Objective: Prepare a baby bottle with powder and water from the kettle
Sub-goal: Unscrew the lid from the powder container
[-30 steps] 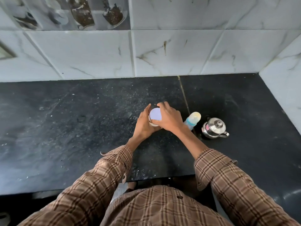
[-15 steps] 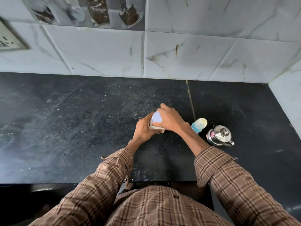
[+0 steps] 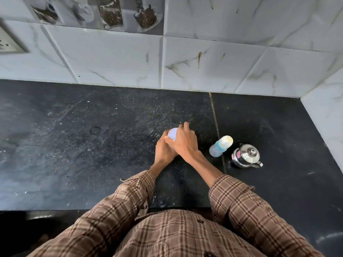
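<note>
Both hands meet at the middle of the frame on a small tub (image 3: 172, 134) with a pale round lid: the left hand (image 3: 164, 151) wraps its fingers round the tub's side from below, and the right hand (image 3: 184, 140) lies curled over the lid's right edge, gripping it. The tub stands on the dark counter (image 3: 92, 145). Right of the hands, apart from them, stands the bottle (image 3: 220, 146), capped, with a blue ring. Just right of the bottle sits the steel kettle (image 3: 246, 157), lid on. Marbled tiles (image 3: 204, 62) fill the upper frame, and a socket plate (image 3: 9, 41) shows at upper left.
</note>
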